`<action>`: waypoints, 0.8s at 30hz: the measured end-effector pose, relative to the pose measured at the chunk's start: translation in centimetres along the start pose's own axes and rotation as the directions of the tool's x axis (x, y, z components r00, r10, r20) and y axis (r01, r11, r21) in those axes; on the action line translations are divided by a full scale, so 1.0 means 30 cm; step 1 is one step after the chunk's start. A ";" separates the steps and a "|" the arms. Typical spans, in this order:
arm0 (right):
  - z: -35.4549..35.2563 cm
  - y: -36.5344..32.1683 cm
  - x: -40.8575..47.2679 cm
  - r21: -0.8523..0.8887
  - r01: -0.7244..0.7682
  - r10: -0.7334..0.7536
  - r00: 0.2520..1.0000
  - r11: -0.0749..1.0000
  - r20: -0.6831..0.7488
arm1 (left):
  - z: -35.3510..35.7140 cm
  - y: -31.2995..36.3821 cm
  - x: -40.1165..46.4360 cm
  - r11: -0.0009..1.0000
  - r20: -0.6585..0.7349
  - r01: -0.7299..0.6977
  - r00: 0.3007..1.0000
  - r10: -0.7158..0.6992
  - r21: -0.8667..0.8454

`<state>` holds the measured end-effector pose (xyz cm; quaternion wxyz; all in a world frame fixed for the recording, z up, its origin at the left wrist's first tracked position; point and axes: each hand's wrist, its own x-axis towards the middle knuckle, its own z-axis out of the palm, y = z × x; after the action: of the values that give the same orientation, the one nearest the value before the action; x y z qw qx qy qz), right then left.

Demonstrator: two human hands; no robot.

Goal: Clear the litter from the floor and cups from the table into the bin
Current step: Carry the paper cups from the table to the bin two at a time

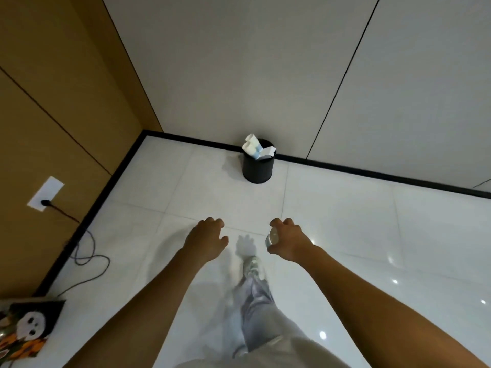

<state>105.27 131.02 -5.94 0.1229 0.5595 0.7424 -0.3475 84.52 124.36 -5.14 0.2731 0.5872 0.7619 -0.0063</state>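
A white paper cup [272,237] is held in the right hand [288,239], the fingers curled over it from above and the thumb closed on its near side, so that only its rim and a little of its wall are seen. The left hand [208,239] is held out beside it, palm down, with the fingers loosely curled and nothing in them. Both arms are stretched forward above a glossy white tiled floor [358,235].

A black round bin [258,168] is seen well ahead of the hands, standing on the floor against the black skirting [372,172] of the pale wall. White cups [252,146] and a crumpled piece of white paper [268,151] are seen sticking out above its rim.

A leg in light trousers [256,296] and a pale shoe [252,264] are seen below the hands. On the brown wall at the left, a black cable [87,251] is plugged into a white socket plate [45,193] and trails onto the floor. A patterned bag [26,330] is seen at the lower left corner.
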 end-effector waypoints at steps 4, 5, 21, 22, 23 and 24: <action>-0.179 -0.061 0.313 -0.009 -0.011 0.012 1.000 1.000 0.007 | -0.130 -0.011 0.321 1.000 0.028 0.013 1.000 -0.012 -0.020; -0.222 -0.079 0.381 -0.012 -0.015 0.015 1.000 1.000 0.010 | -0.164 -0.011 0.391 0.999 0.035 0.018 0.999 -0.017 -0.026; -0.608 -0.414 1.365 0.066 -0.094 0.095 0.995 0.993 -0.010 | -0.629 -0.290 1.402 0.999 0.107 -0.027 0.994 0.031 -0.034; -0.624 -0.433 1.414 0.084 -0.101 0.102 0.995 0.991 -0.017 | -0.658 -0.302 1.464 0.999 0.113 -0.039 0.993 0.042 -0.028; -0.638 -0.448 1.452 0.099 -0.106 0.108 0.994 0.989 -0.018 | -0.681 -0.307 1.511 0.999 0.120 -0.043 0.992 0.045 -0.026; -0.656 -0.460 1.498 0.113 -0.111 0.113 0.993 0.987 -0.015 | -0.702 -0.312 1.566 0.999 0.127 -0.043 0.991 0.046 -0.024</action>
<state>81.24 175.54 -12.04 0.1028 0.6099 0.6904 -0.3752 59.94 170.28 -10.03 0.3275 0.5996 0.7296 -0.0300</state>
